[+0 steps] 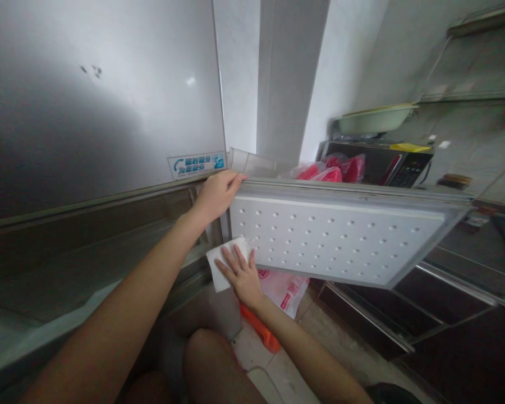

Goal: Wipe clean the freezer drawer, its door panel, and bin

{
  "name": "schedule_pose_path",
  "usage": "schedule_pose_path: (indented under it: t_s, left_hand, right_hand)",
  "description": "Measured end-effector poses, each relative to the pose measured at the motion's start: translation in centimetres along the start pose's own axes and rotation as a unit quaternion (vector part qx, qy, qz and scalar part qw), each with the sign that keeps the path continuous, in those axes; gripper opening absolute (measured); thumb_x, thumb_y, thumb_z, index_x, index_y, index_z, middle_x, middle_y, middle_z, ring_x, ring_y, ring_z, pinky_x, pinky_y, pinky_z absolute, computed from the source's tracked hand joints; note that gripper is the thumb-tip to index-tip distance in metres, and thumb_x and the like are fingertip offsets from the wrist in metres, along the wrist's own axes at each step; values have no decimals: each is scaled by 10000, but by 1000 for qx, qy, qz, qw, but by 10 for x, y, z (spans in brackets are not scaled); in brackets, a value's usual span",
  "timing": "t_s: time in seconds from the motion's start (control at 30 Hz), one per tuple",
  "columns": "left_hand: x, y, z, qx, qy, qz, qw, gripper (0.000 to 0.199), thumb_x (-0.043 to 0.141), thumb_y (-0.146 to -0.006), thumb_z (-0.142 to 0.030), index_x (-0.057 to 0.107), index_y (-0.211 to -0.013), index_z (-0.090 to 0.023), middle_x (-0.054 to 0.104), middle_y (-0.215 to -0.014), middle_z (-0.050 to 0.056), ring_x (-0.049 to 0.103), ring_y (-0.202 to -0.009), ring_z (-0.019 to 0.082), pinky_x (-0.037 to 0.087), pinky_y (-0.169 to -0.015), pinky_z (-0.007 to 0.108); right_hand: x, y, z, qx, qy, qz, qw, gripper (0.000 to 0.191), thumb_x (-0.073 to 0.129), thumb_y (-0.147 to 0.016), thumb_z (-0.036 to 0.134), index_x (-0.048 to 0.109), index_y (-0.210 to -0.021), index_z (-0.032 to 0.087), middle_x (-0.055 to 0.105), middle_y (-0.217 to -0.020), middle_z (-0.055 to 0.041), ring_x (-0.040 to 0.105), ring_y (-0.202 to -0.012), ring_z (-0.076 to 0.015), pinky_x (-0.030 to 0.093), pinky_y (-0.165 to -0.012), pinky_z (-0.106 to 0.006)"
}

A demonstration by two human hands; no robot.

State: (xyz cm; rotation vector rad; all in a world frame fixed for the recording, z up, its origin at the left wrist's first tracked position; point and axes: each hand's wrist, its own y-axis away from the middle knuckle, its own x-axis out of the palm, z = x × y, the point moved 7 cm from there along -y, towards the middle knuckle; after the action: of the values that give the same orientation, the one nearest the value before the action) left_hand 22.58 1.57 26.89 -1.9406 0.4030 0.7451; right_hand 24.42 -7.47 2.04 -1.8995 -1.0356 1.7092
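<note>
A lower refrigerator door [336, 238] stands swung out to the right, its white dimpled inner panel facing me. My left hand [219, 193] has its fingers curled over the top edge of that door at the hinge end. Lower down, my right hand [244, 276] presses a folded white cloth or paper towel [219, 271] against the hinge-side edge of the door, fingers laid over it. Behind my left arm is the dim open compartment [79, 252] of the refrigerator. The silver upper door [109, 101] is closed and carries a blue-lettered sticker [197, 164].
Under the door, a white-and-red plastic bag [284, 292] and an orange item [264, 332] lie on the tiled floor. Beyond the door are red things in clear plastic [332, 168] and a microwave [399, 165] with a green basin [376, 120] on top. Dark cabinets [441, 297] stand at right.
</note>
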Motion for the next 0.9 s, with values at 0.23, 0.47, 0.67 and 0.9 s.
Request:
schedule_pose_path:
  t_s: [0.23,0.47,0.67,0.9]
  left_hand:
    - [-1,0,-2,9,-11,-4,1000,383,385,-962,-279,717,-1062,-115,733,-1126,119,649,-1087,244,461,-950,334]
    - [-1,1,-2,0,-17,0,1000,395,374,-960,-310,722,-1051,-148,736,-1111,105,651,-1053,237,467,-925,334]
    - [0,1,-3,-3,-27,-5,1000,375,384,-943,-305,722,-1028,-167,735,-1102,97,651,-1023,251,471,-908,349]
    - [1,0,-2,7,-31,-4,999,391,370,-940,-328,718,-1005,-161,733,-1096,117,649,-1049,263,470,-911,353]
  right_hand:
    - [-14,35,-26,-179,36,114,977,410,396,-998,243,494,-1393,188,346,-1570,-55,228,-1470,-261,317,-1127,-580]
    - [-85,143,-122,-56,94,127,986,480,405,-959,169,454,-1432,237,445,-1512,-57,182,-1488,-236,63,-1180,-612]
    - [-161,234,-191,157,92,7,983,536,389,-939,203,415,-1459,329,455,-1506,-52,217,-1482,-263,5,-1155,-658]
    - [-199,287,-219,495,39,-346,796,504,362,-949,282,469,-1427,165,472,-1476,-148,384,-1402,-313,244,-1151,-585]
